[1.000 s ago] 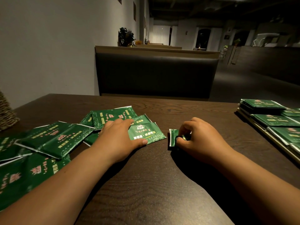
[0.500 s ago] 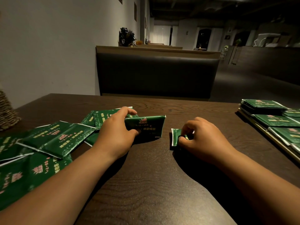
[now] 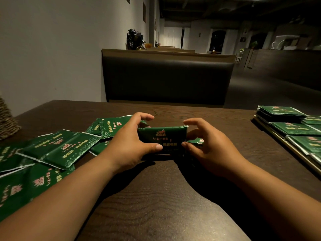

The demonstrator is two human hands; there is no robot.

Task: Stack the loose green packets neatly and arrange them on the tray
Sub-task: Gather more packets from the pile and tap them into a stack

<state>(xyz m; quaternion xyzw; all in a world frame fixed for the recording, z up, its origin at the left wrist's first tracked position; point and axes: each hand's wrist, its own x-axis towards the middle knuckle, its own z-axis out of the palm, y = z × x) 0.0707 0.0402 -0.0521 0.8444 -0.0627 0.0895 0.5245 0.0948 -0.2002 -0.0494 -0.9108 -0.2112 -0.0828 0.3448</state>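
A second ago the left hand (image 3: 128, 145) lay flat on a loose packet at the left; it has since lifted that glossy dark green foil packet with pink and yellow print (image 3: 162, 138) and carried it right, where it now stands on its long edge on the dark wood-grain table (image 3: 156, 197), pinched between thumb and curled fingers. The right hand (image 3: 208, 146), which was holding a small bunched green stack (image 3: 197, 140), now cups the packet's right end, thumb against its lower corner. I judge the packet is joining that stack, so one more is squared up. The slack, crinkly loose green packets (image 3: 59, 146) with white sealed edges lie scattered at the left. The flat tray with a pale rim (image 3: 293, 152) at the right holds tidy rows
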